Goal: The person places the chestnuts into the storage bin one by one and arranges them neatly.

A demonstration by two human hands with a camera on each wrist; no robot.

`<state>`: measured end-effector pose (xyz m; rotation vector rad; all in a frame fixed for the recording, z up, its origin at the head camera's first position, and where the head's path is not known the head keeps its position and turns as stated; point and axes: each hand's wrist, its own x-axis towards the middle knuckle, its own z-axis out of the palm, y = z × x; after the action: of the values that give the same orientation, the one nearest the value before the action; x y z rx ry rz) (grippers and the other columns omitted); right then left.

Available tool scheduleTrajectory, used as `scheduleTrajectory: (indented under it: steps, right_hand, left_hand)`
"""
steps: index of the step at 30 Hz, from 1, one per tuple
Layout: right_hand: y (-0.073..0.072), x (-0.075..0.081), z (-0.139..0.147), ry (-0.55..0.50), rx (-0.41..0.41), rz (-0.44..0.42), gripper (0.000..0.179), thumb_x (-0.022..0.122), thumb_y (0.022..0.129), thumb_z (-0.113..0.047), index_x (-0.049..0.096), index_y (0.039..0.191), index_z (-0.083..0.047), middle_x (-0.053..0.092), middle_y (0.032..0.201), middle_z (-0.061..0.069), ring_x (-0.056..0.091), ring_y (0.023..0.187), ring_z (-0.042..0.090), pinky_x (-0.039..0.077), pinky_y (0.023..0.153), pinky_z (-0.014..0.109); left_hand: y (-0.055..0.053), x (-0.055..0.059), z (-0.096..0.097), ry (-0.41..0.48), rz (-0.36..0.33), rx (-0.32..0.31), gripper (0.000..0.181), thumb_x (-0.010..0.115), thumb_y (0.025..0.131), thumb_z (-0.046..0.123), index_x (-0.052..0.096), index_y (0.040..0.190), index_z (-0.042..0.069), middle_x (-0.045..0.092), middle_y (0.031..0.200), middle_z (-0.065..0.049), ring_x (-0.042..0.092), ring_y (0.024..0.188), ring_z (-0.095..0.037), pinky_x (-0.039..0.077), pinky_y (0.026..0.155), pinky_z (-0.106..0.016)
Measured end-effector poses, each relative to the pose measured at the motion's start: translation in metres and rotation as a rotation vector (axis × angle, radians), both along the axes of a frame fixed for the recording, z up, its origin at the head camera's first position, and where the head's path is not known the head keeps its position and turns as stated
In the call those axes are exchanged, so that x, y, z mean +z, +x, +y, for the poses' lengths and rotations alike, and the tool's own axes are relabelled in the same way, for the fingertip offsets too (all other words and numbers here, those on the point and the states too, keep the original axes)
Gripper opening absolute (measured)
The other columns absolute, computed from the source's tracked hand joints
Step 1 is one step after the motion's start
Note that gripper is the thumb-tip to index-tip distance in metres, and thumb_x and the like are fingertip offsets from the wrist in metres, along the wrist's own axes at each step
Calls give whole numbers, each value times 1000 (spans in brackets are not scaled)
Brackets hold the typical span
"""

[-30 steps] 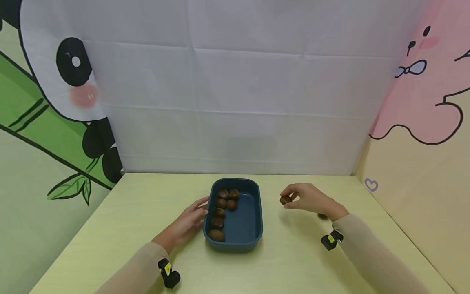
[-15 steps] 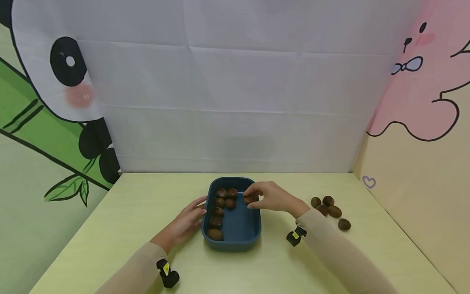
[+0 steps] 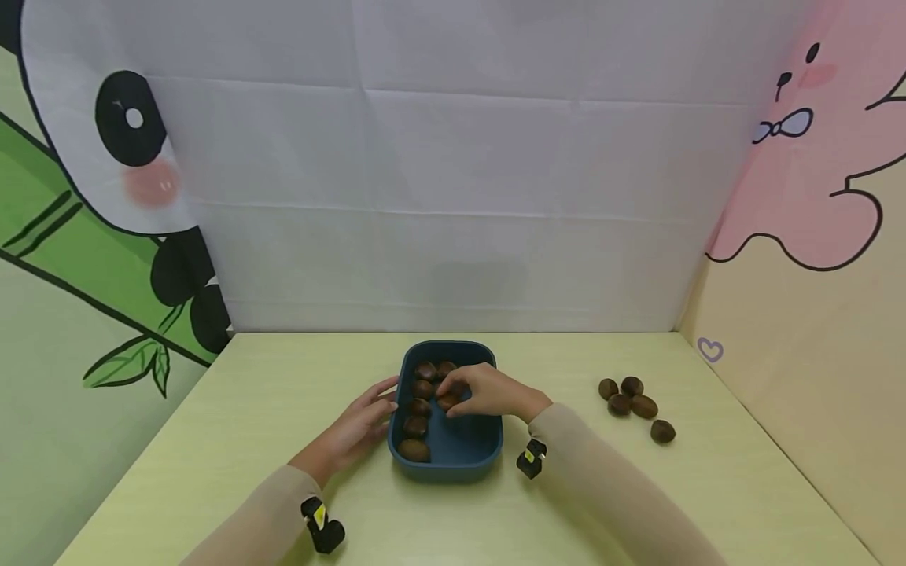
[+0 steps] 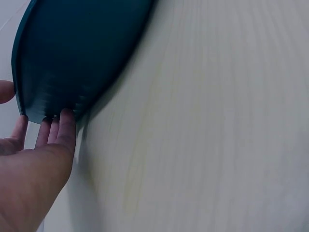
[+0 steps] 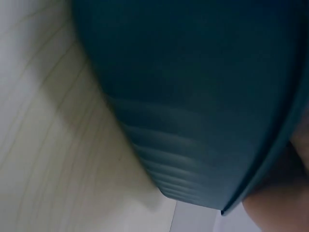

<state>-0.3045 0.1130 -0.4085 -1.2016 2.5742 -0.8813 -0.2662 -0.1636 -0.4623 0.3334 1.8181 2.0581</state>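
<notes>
A dark blue box (image 3: 467, 456) stands on the table, with several brown chestnuts (image 3: 414, 427) lined up along its left side. My left hand (image 3: 357, 428) rests against the box's left wall, its fingers loosely extended. In the left wrist view those fingertips (image 4: 67, 118) touch the outer wall. My right hand (image 3: 488, 391) reaches over the right rim into the box and pinches a chestnut (image 3: 447, 402) between thumb and fingers, beside the left-hand row. The fingers partly hide this chestnut and its neighbours. In the right wrist view the box wall fills most of the picture.
Several loose chestnuts (image 3: 631, 386) lie in a group on the right of the pale yellow table (image 3: 283, 377), one (image 3: 663, 431) a little apart. A white sheet (image 3: 467, 196) hangs behind the table's far edge. Cartoon-painted walls flank both sides.
My right hand has carried a chestnut leftward from the table's right side, over the rim and into the box. My left hand has stayed at the box's left wall.
</notes>
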Motion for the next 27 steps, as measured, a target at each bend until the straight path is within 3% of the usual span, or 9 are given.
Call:
scheduleTrajectory:
  steps: [15, 27]
  right_hand:
    - [-6, -10, -18, 166, -42, 84, 30, 84, 83, -22, 73, 111, -21, 63, 103, -11, 58, 88, 5, 49, 79, 23]
    - [-4, -11, -19, 167, -80, 110, 28, 83, 84, -20, 73, 110, -22, 63, 99, -11, 59, 89, 7, 49, 78, 24]
  left_hand:
    - [0, -2, -1, 13, 17, -10, 59, 41, 106, 11, 15, 159, 6, 27, 158, -26, 35, 141, -34, 27, 114, -49]
    - [0, -1, 0, 12, 10, -8, 60, 41, 105, 12, 15, 159, 6, 26, 158, -26, 33, 142, -36, 25, 115, -51]
